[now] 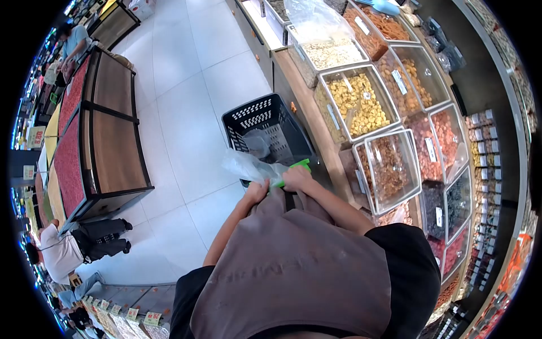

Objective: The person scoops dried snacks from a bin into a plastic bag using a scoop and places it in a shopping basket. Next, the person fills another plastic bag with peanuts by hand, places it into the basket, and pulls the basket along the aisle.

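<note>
A clear plastic bag (248, 165) is gathered in my left hand (258, 191), its loose end spreading out over the black basket's near side. Close by on the right, my right hand (297, 178) is closed around a green handle (305, 164), which shows on both sides of the fingers. The bag's edge reaches up to this hand. Just beyond both hands is the black perforated shopping basket (251, 117). Inside it lies another clear bag (257, 141), whose contents I cannot make out.
Clear bins along the right counter hold yellow dried pieces (355, 101), brown pieces (387, 169) and orange pieces (389, 25). Small jars (486, 164) line a shelf farther right. Across the tiled floor (175, 113) stands a wooden display (116, 141), with people (65, 254) near it.
</note>
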A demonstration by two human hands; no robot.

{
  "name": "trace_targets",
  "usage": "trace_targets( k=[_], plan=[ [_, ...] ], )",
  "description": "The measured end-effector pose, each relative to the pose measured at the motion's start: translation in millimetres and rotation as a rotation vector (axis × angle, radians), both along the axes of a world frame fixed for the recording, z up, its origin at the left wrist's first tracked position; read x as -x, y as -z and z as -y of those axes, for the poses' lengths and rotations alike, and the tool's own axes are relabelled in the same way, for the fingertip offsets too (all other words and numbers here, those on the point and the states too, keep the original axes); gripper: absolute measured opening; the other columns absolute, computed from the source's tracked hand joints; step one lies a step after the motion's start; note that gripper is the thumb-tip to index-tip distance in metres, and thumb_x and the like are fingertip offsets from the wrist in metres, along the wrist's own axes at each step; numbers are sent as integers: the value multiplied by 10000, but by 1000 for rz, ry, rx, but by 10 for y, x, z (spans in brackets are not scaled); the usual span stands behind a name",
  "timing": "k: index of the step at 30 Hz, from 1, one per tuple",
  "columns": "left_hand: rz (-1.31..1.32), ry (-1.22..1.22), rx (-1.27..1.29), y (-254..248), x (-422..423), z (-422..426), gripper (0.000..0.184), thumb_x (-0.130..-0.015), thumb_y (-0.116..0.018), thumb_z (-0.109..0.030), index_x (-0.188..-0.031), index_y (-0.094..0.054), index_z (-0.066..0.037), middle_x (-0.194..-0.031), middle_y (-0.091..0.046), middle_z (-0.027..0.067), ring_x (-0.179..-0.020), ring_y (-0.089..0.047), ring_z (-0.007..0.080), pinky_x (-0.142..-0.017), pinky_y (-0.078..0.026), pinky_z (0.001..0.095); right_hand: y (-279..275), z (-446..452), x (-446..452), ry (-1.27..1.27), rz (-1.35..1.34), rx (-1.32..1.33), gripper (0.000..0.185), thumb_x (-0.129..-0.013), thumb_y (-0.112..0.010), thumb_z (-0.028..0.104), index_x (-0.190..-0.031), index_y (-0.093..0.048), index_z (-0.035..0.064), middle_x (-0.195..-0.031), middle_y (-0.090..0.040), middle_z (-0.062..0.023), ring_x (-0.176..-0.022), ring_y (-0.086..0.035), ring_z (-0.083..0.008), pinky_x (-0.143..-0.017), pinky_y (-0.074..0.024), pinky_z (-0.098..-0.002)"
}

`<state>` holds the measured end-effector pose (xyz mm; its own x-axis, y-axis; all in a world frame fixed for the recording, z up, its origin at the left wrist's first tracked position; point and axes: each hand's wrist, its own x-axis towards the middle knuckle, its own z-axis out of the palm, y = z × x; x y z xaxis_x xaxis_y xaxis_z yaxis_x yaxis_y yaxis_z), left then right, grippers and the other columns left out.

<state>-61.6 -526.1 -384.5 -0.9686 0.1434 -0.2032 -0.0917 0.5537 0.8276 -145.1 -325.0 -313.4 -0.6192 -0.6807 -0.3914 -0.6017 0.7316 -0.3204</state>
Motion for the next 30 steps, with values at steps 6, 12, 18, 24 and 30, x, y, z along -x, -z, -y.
trace_targets(
  k=[6,12,18,24,30],
  plan=[
    [55,-13,272,-48,602,103,435,-972,-407,-334,-937,-644,29,-904,-661,262,-871,-610,465,-814,-471,498,42,164,652,-48,7,50,257,-677,-635,275,-740,-718,41,-734,-681,-205,-709,-690,-357,-658,-555,-459],
    [14,-211,319,0,1076,248,493,-950,-427,-360,-760,-641,42,-814,-646,270,-764,-620,460,-744,-479,522,-40,366,1199,-44,23,15,260,-692,-641,273,-784,-724,44,-778,-692,-203,-765,-695,-352,-698,-552,-459],
    [-58,-304,258,-87,1559,456,447,-930,-453,-318,-740,-646,37,-793,-635,286,-783,-612,469,-740,-467,532,-31,667,1698,-21,-16,50,309,-705,-646,344,-737,-725,47,-713,-680,-196,-705,-693,-345,-661,-554,-447],
    [-75,-296,193,-20,2165,854,429,-927,-464,-313,-749,-644,33,-777,-634,280,-770,-608,474,-715,-458,547,-46,1054,2311,-4,36,-51,253,-664,-647,258,-778,-737,51,-751,-693,-195,-748,-700,-348,-704,-558,-446],
    [-30,-209,125,-23,2894,1421,462,-937,-461,-345,-733,-644,26,-746,-631,273,-728,-614,468,-690,-473,534,-72,1554,2950,-15,-63,-40,254,-664,-643,288,-709,-724,51,-705,-680,-191,-693,-694,-338,-655,-558,-428]
  ],
)
